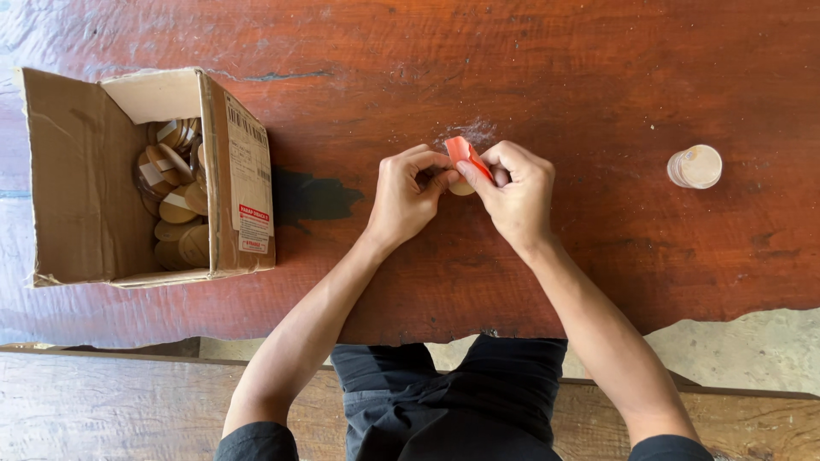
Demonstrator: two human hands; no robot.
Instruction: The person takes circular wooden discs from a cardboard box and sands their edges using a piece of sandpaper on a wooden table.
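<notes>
**Sanding a small wooden disc at a red-brown table**

The table [555, 77] is a broad slab of worn, reddish-brown wood with a dark stain beside the cardboard box [85, 188] and a faint patch of pale dust just beyond the hands. Below the table's near edge lie a plank bench [111, 410] and a strip of pale ground; the person sits there in dark clothes.

The cardboard box stands open well to the left of the hands, holding a heap of round wooden discs [175, 196]. A short stack of finished discs [694, 166] sits well to the right of the hands.

The left hand [406, 196] is closed, pinching a small wooden disc [462, 187] between its fingertips. The right hand [517, 192] is closed on a folded orange piece of sandpaper [465, 154], pressed against the disc's top edge. Both hands meet just above the table.
</notes>
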